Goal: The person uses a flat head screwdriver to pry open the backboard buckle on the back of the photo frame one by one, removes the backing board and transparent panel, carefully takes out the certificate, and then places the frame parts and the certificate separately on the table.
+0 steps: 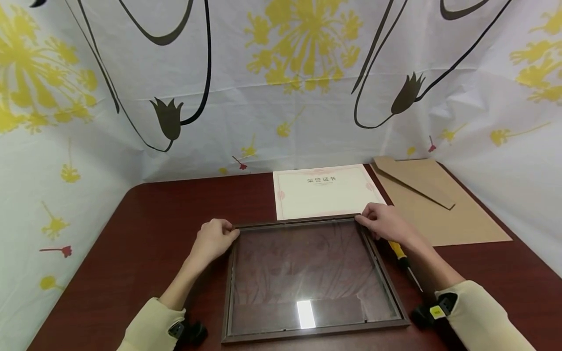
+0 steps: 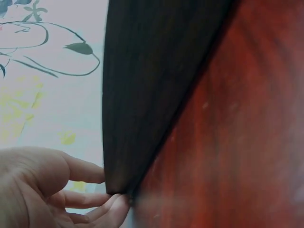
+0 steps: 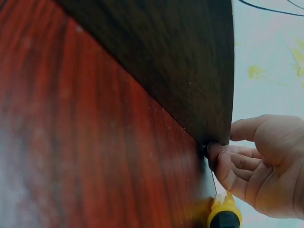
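A dark brown picture frame [image 1: 313,333] with a clear pane [image 1: 303,273] lies on the table, its back side seemingly up. At its far left corner my left hand [image 1: 212,241] pinches the edge between thumb and fingers. My right hand [image 1: 384,224] holds the far right corner in the same way. In the left wrist view, fingertips of the left hand [image 2: 52,185] curl under the lower edge of the frame's side [image 2: 147,71]. The right wrist view has the right hand [image 3: 270,166] with its fingertips at the bottom of the frame's side [image 3: 185,61].
A cream certificate [image 1: 325,200] with Chinese print lies behind the frame. To the right is a brown backing board [image 1: 456,224] with a stand flap [image 1: 412,183]. A yellow-and-black screwdriver [image 1: 396,249] lies beside the frame, under the right forearm. Patterned cloth [image 1: 290,122] surrounds the dark red table [image 1: 145,253].
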A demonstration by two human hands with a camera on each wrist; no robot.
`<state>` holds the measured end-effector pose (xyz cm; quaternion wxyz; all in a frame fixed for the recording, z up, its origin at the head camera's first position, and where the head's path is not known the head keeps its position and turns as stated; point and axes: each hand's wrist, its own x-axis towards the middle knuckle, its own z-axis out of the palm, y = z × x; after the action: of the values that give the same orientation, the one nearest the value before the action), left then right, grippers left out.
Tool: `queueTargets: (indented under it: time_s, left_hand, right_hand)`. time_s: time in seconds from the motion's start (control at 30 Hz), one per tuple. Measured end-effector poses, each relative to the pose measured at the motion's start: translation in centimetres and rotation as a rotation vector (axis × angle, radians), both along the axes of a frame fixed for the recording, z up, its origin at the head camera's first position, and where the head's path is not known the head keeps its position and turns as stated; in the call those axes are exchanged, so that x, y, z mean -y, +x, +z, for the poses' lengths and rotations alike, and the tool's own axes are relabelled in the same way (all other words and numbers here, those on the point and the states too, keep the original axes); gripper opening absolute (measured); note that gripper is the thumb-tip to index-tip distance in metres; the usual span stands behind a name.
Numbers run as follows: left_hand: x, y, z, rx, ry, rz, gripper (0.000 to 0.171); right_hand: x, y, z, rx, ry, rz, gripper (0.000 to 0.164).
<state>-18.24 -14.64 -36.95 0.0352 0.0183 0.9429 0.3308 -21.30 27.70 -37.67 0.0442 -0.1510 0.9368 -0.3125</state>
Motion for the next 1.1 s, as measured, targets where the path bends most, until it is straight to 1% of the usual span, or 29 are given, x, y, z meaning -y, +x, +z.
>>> queueTargets:
  time_s: [0.1,0.27,0.33,0.43,0.53,0.7,0.83,1.0,1.1]
  left_hand:
    - [-0.1,0.1,-0.2,0.007,0.042,-0.004,0.031]
    - [-0.1,0.4,-0.5,0.058,0.167,-0.012,0.038]
    - [-0.2,0.5,-0.6,0.075,0.223,-0.008,0.038]
    - [-0.2,0.5,-0.5,0.083,0.306,0.004,0.033]
    - [-0.3,0.6,-0.4,0.101,0.419,0.012,0.031]
    - [-0.3,0.6,-0.6,0.21,0.614,0.018,0.039]
    - [-0.2,0.5,-0.9,0.291,0.713,0.041,0.048]
    - [-0.3,0.2,-0.9,0.336,0.838,0.093,0.051]
    - [-0.2,0.1,-1.0,0.35,0.887,0.091,0.052]
  right_hand:
    - [-0.1,0.0,-0.1,-0.02,0.004,0.001,0.02]
    - [-0.3,0.1,-0.2,-0.045,0.001,0.007,0.02]
    - [-0.4,0.1,-0.2,-0.036,-0.002,0.012,0.02]
    - [-0.6,0.1,-0.2,-0.005,-0.012,0.019,0.021]
    - [-0.8,0.0,-0.2,0.027,-0.024,0.03,0.021]
    - [-1.0,-0.1,0.0,0.069,-0.046,0.053,0.022]
    - [-1.0,-0.1,0.1,0.081,-0.044,0.055,0.024]
    - [-1.0,0.0,0.2,0.082,-0.045,0.051,0.024]
    - [-1.0,0.0,0.3,0.083,-0.048,0.053,0.023]
